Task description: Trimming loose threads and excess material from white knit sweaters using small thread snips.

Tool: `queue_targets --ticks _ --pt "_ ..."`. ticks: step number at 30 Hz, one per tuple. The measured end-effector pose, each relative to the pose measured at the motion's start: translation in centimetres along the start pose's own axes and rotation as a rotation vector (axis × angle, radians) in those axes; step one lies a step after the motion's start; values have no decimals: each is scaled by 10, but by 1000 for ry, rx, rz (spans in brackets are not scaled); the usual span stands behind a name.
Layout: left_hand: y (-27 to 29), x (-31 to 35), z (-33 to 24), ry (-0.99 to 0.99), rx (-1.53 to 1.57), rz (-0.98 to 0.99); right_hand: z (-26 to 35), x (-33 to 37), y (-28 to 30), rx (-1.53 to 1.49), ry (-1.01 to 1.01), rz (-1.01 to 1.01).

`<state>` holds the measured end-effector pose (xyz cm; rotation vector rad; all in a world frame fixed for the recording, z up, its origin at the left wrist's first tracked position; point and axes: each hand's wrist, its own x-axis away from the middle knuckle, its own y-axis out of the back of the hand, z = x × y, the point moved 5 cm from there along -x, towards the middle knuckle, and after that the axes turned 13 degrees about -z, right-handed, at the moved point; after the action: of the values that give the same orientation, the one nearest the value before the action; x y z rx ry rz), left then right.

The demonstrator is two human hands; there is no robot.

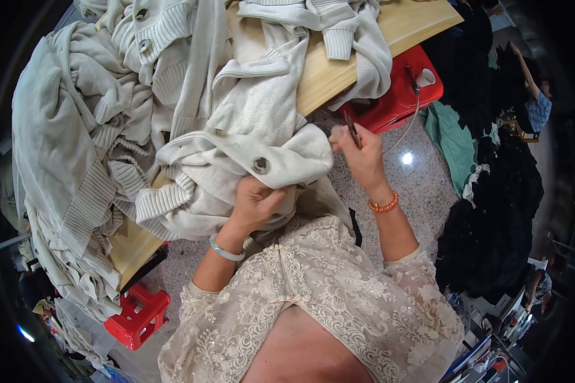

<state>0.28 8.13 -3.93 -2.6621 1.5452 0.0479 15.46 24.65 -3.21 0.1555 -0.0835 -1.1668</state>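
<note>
A cream knitted cardigan (230, 191) lies bunched at the table's edge in front of me. My left hand (260, 199) is closed around its button band, where a dark round button (260, 165) faces up. To the right of the fabric, slightly apart from it, my right hand (362, 156) is raised. Its fingers are wrapped round a slim dark tool (351, 129) that resembles thread snips; motion blur hides its exact shape. The fingertips of my left hand are partly hidden by the knit.
Several more cream knits (76, 127) are heaped over the wooden table (402, 25). A red stool (396, 96) bearing a white cup (425, 78) and a cable stands at right; another red stool (137, 316) is lower left. Dark fabric (492, 223) and green cloth (450, 140) lie far right.
</note>
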Motion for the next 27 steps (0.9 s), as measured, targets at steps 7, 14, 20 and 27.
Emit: queue_targets --ticks 7,14,20,27 --pt "13 -25 -18 434 917 -207 50 29 -26 -2 114 308" --pt "14 -29 -22 395 925 -282 44 11 -54 -58 102 311" --pt "-4 7 -33 126 430 -191 80 3 -43 -27 98 171" --pt "-12 5 -44 84 316 -212 109 -3 -50 68 393 43"
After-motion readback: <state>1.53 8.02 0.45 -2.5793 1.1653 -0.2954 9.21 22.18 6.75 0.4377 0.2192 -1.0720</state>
